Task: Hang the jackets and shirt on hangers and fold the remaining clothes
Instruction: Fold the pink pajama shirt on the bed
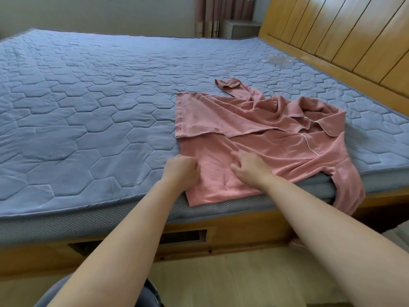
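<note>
Left hand is pinching the pink shirt hem; right hand is lying spread on the fabric. One sleeve is hanging off the mattress, likely dragging the shirt askew.

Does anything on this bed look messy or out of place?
The pink shirt lies rumpled around its collar, and one sleeve droops over the mattress edge. A crumpled piece of clear plastic sits alone near the headboard.
</note>
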Demonstrator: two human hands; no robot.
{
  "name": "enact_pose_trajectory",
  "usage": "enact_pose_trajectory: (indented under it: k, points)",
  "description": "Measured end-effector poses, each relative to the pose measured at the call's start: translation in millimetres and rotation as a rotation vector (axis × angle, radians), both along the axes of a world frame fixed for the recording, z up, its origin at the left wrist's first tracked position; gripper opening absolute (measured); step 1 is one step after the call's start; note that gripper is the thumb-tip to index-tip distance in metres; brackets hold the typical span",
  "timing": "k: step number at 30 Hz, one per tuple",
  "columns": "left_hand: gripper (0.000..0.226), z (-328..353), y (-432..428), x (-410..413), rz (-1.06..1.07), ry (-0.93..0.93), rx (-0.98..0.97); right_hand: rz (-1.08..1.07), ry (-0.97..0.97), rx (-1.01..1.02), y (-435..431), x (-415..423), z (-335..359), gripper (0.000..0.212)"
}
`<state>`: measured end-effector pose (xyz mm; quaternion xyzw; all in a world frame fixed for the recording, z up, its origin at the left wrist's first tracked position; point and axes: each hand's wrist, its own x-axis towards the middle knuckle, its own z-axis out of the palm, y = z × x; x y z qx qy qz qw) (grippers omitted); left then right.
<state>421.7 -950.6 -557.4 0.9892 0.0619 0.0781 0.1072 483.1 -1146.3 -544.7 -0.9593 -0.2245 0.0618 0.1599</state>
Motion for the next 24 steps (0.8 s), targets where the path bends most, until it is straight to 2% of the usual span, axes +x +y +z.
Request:
enact_pose_trajectory:
  k: [2, 5, 8, 11, 12, 15, 18, 21, 24]
  points:
    - [0.026, -5, -8, -1, 0.033, -0.056, 0.001, -0.005, 0.081, -0.098, -3, 5, -5, 0.033]
    - [0.025, -3, -14, 18, 0.009, -0.169, -0.128, -0.076, 0.073, 0.013, -7, 29, 8, 0.028]
    - [0.038, 2, -24, 58, -0.087, -0.326, -0.218, -0.125, -0.187, 0.088, -13, 62, 6, 0.022]
    - [0.047, 9, -35, 111, -0.084, -0.326, -0.244, -0.045, -0.498, 0.125, -18, 114, -4, 0.045]
    - [0.050, 11, -37, 134, -0.078, -0.282, -0.241, -0.047, -0.517, 0.087, -16, 138, -1, 0.050]
    - [0.061, 12, -43, 208, -0.017, -0.085, -0.242, -0.091, -0.421, -0.009, -8, 210, 7, 0.055]
    - [0.062, 5, -55, 274, 0.098, 0.098, -0.238, -0.146, -0.326, -0.042, -1, 281, 11, 0.056]
    - [0.063, 3, -62, 336, 0.204, 0.166, -0.242, -0.128, -0.220, -0.114, 10, 339, 18, 0.054]
    - [0.069, -12, -59, 378, 0.219, 0.157, -0.117, -0.176, 0.042, -0.161, 11, 380, 8, 0.049]
